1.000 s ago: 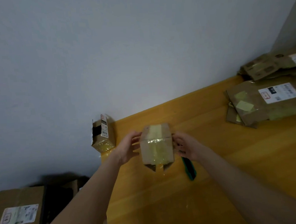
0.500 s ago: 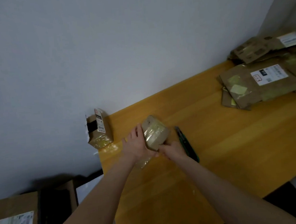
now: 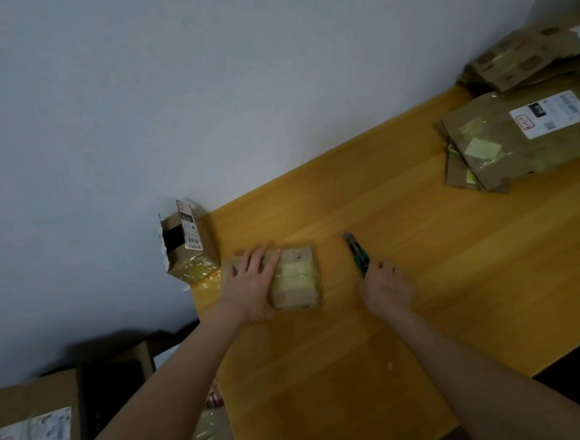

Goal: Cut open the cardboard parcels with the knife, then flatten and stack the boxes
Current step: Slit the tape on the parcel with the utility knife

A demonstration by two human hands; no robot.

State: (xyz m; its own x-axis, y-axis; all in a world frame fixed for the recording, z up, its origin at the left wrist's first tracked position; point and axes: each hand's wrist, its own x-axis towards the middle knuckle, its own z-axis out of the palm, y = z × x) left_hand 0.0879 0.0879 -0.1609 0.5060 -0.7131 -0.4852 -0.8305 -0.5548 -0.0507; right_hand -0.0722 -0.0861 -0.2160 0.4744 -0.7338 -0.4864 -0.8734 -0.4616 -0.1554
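Yellow wood table [image 3: 424, 296] by grey wall [image 3: 204, 88], taped box pinned under palm.
L hand [image 3: 252, 287] released, fingers straight, pressing flat on taped box [image 3: 296, 281], covering its left part. R hand [image 3: 386, 285] at near end of green knife [image 3: 356, 249], fingers curled by handle tip; can't tell if grasping. Small open parcel [image 3: 187, 244] just beyond L hand at table corner; flat-box stack [image 3: 516, 142] well beyond R hand.

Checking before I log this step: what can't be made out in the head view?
Head view only:
The knife: handle end hidden under the right hand; grip unclear, blade too small.
The small box: left part covered by the left hand.
The flattened boxes: label print blurred.
The big box, bottom left: cut off by the frame edge.
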